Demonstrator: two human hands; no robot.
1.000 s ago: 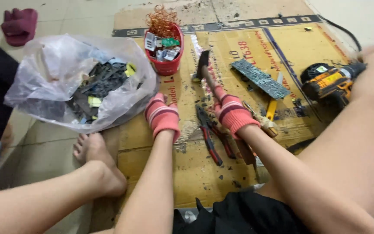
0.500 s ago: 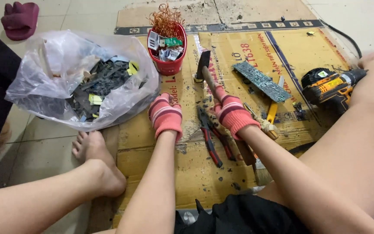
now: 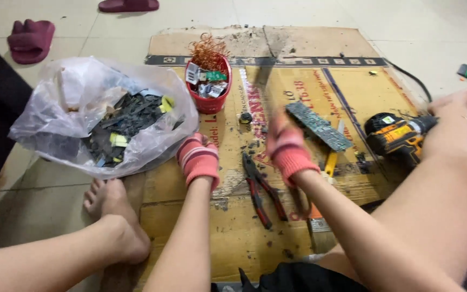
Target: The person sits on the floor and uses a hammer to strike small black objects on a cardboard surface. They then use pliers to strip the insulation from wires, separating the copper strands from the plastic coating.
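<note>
Your left hand point(image 3: 198, 160), in a red striped glove, rested curled and empty on the cardboard point(image 3: 233, 238) at centre. Your right hand point(image 3: 287, 147) was blurred; I cannot tell its grip. Red-handled pliers point(image 3: 258, 189) lay between them.

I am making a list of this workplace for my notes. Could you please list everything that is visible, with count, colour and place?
clear plastic bag of dark scrap: 1, clear and black, left
round red bowl of parts and copper wire: 1, red, top centre
red-handled pliers: 1, red, centre
green circuit board: 1, green, right of centre
yellow-black power drill: 1, right
maroon slippers: 2, top left
flat brown cardboard sheet: 1, underneath
left hand: red glove
right hand: red glove, blurred
</note>
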